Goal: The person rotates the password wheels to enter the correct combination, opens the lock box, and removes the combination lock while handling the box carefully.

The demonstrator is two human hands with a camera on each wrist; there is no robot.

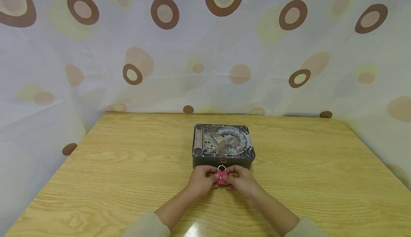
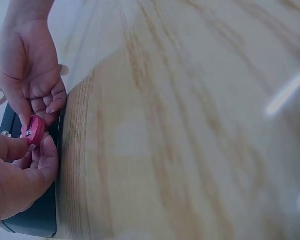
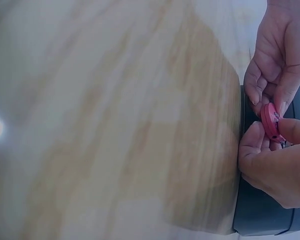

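Note:
A pink padlock (image 1: 221,180) with a silver shackle (image 1: 222,166) and small dials on its face is held between both hands, right at the front of a dark tin box (image 1: 224,142). My left hand (image 1: 202,180) pinches its left side, thumb on the face and fingers curled behind. From the other side my right hand (image 1: 243,180) pinches it the same way. The shackle points up toward the red clasp (image 1: 223,160) on the box front. Both wrist views show the padlock (image 2: 37,131) edge-on, its back partly hidden by fingers.
The box lid is shut and bears an ornate printed picture. Beneath lies a wood-grain table (image 1: 128,165) with a bright light reflection near its front. A white curtain (image 1: 192,44) with brown and yellow spots hangs behind the table and along its sides.

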